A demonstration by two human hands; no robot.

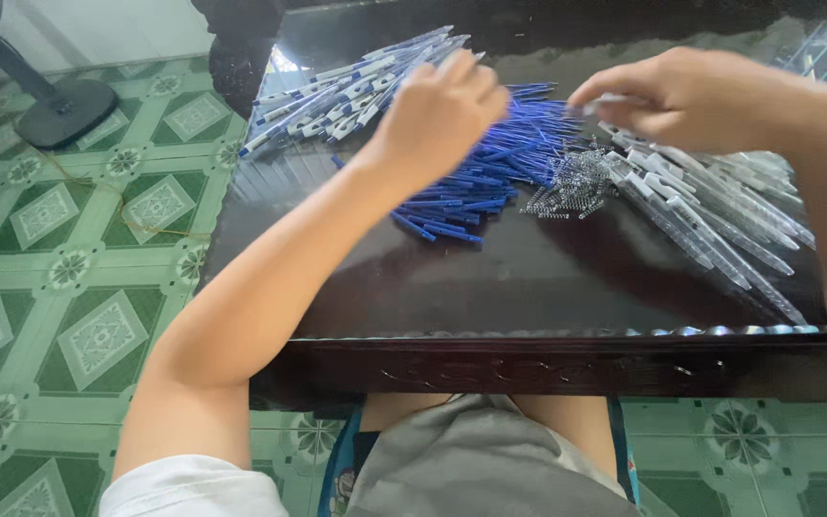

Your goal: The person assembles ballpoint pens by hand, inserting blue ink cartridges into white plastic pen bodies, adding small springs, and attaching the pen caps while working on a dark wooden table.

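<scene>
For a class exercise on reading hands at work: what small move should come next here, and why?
Probably the left hand should close on one blue plastic refill. It hovers over that pile, apparently empty, while the right hand seems to pinch a clear plastic pen barrel above the clear barrel pile. Small metal springs lie between the piles.

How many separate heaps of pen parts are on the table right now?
4: finished pens at the far left by the left hand, blue refills in the middle, springs beside them, clear barrels at right under the right hand.
</scene>
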